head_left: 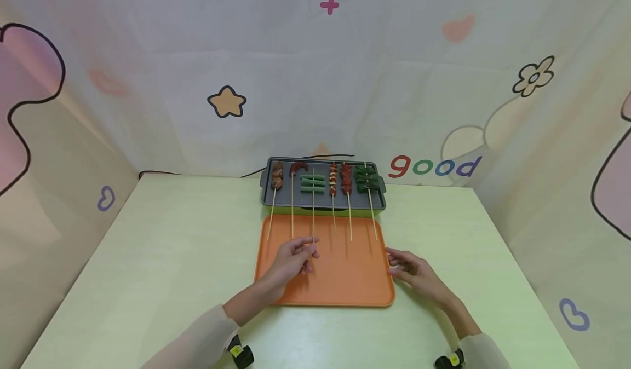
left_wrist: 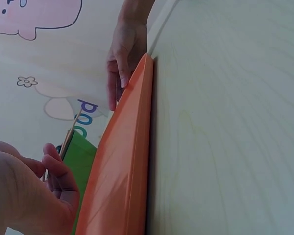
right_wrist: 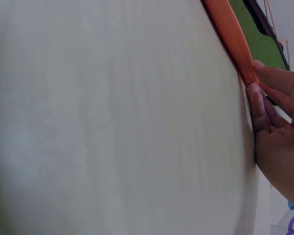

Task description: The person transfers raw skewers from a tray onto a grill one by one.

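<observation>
An orange tray (head_left: 352, 287) lies on the table in front of a grill with a dark grey plate (head_left: 322, 200) and a green base. Between thumb and fingers, my left hand (head_left: 293, 259) pinches the lower end of the green bean skewer (head_left: 313, 210), above the tray. The beans rest on the grill plate. At the tray's right edge, my right hand (head_left: 416, 276) grips the rim with its fingertips. In the right wrist view, fingers of that hand (right_wrist: 279, 117) lie above and below the tray's rim (right_wrist: 237, 44).
Beside the beans on the grill lie a brown meat skewer (head_left: 277, 176), a curled red skewer (head_left: 298, 167), two reddish skewers (head_left: 346, 178) and a dark green skewer (head_left: 366, 178). Their sticks reach over the tray. A black cord (head_left: 252, 173) runs behind the grill along the printed curtain (head_left: 305, 73).
</observation>
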The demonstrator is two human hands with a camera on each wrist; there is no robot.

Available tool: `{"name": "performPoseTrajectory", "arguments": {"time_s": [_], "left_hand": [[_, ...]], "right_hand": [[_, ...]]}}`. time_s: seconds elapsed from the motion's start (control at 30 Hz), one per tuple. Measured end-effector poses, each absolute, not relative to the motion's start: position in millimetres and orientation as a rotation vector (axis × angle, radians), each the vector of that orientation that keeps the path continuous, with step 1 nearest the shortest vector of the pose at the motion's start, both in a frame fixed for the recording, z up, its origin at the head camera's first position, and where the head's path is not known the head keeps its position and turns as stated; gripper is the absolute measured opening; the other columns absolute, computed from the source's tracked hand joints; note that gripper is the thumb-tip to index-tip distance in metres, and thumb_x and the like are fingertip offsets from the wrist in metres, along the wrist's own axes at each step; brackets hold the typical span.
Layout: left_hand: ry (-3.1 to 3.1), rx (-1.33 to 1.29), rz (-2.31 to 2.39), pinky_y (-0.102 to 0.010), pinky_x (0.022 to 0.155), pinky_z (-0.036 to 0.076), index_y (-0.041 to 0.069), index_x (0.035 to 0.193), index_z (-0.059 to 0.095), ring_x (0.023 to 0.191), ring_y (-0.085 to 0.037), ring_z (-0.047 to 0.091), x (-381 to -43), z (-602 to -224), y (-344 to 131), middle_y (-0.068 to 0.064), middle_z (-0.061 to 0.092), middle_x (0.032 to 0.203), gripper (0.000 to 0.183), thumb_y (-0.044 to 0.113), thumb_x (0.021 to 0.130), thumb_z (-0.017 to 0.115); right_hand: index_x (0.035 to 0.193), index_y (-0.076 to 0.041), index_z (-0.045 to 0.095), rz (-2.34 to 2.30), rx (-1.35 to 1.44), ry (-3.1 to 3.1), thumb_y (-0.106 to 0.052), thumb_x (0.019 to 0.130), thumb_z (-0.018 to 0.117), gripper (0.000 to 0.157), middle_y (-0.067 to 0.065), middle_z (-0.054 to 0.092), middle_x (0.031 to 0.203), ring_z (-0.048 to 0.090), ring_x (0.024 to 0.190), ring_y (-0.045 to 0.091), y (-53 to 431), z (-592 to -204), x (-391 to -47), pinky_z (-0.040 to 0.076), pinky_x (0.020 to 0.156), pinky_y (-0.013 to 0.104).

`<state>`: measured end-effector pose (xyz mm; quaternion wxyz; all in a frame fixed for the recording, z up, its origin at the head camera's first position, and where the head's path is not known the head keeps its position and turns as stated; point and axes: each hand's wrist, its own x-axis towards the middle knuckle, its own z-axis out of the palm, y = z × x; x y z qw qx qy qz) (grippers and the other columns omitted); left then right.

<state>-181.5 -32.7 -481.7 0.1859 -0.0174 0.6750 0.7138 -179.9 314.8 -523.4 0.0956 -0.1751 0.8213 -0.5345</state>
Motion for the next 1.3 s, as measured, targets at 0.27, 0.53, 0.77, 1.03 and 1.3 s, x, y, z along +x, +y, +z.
{"name": "performPoseTrajectory", "arguments": {"time_s": [0.27,0.53,0.77,1.03,1.3], "left_hand": [[1.916,-0.041,2.022,-0.02,0.061,0.044,0.004,0.141,0.058,0.064,-0.008,0.056,-183,-481,-32,-0.001,0.069,0.094,0.039,0.02,0.106,0.057],[1.914,-0.032,2.006,-0.021,0.063,0.044,0.005,0.143,0.056,0.064,-0.008,0.056,-183,-484,-35,-0.004,0.07,0.096,0.042,0.024,0.105,0.058],[1.938,-0.003,1.94,-0.022,0.064,0.045,0.004,0.138,0.059,0.065,-0.01,0.058,-173,-489,-51,-0.007,0.072,0.098,0.04,0.022,0.103,0.062],[2.029,0.148,1.824,-0.023,0.064,0.046,0.007,0.14,0.059,0.072,-0.015,0.062,-163,-494,-88,-0.013,0.072,0.107,0.043,0.021,0.1,0.066],[2.245,0.42,1.701,-0.026,0.075,0.049,0.008,0.143,0.058,0.099,-0.019,0.064,-167,-497,-127,-0.009,0.069,0.116,0.049,0.027,0.099,0.068]], "right_hand": [[0.146,0.008,0.048,-1.581,-0.557,2.44,-0.005,0.099,0.064,0.052,0.025,0.06,0.125,0.064,0.103,0.006,315,-522,-181,0.052,0.088,0.014],[0.148,0.008,0.046,-1.554,-0.519,2.435,-0.001,0.099,0.063,0.053,0.031,0.058,0.128,0.062,0.103,0.003,315,-523,-185,0.051,0.088,0.014],[0.148,0.007,0.046,-1.54,-0.499,2.43,0.002,0.098,0.062,0.053,0.031,0.058,0.129,0.062,0.102,0.0,314,-525,-187,0.052,0.088,0.014],[0.149,0.004,0.047,-1.509,-0.509,2.427,-0.003,0.098,0.064,0.054,0.029,0.059,0.131,0.063,0.105,0.005,314,-524,-193,0.052,0.089,0.015],[0.149,0.005,0.046,-1.482,-0.494,2.444,-0.004,0.098,0.066,0.056,0.03,0.058,0.131,0.063,0.105,0.004,320,-515,-189,0.052,0.089,0.016]]}}
